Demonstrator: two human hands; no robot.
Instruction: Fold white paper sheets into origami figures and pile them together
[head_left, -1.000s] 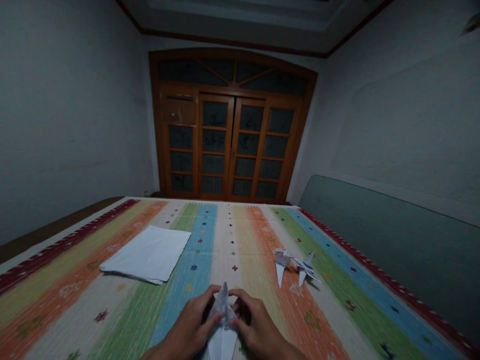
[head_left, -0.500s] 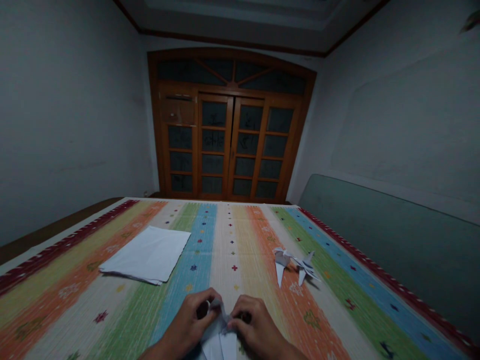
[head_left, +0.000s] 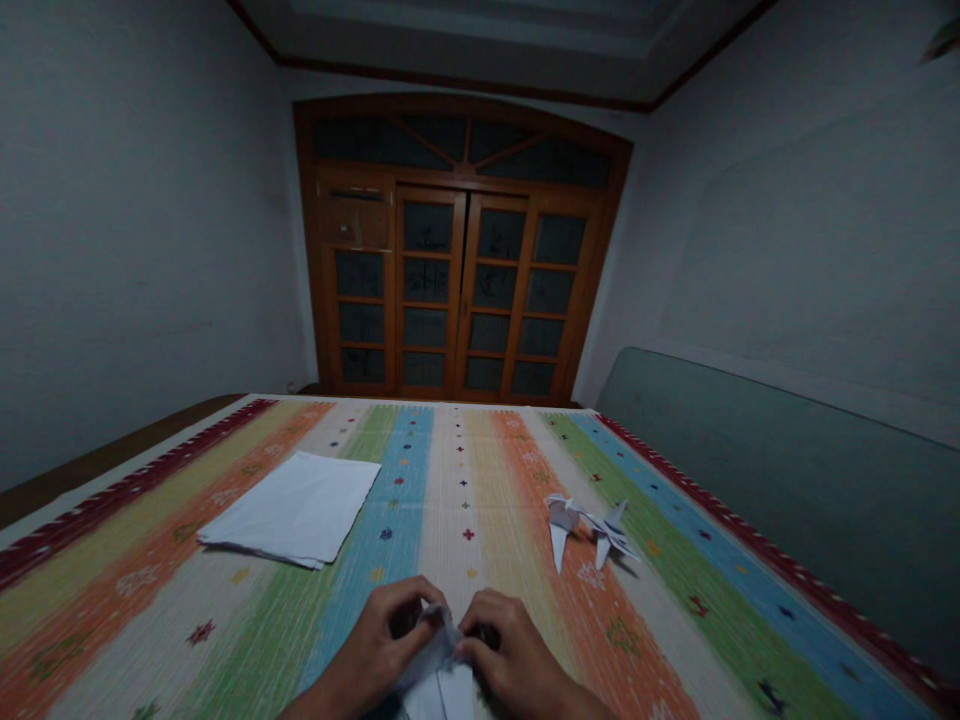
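A folded white paper (head_left: pixel 441 690) sits low at the bottom of the view, its upper end pinched and bent over. My left hand (head_left: pixel 379 640) and my right hand (head_left: pixel 506 660) both grip it from either side, fingertips meeting near its top fold. Its lower part rests on the striped cloth (head_left: pixel 465 480). Farther ahead and to the right lie two folded paper planes (head_left: pixel 592 527), touching each other. A stack of white paper sheets (head_left: pixel 292 507) lies to the left, out of reach of both hands' fingers.
The striped cloth covers a bed or low platform, with a red patterned border along both sides. A grey-green padded panel (head_left: pixel 772 500) runs along the right wall. A wooden glazed door (head_left: pixel 457 285) stands beyond the far edge.
The raised point of the paper has been pressed lower and folded over between my fingers. Both hands have drawn closer around it. The planes and the stack have not moved.
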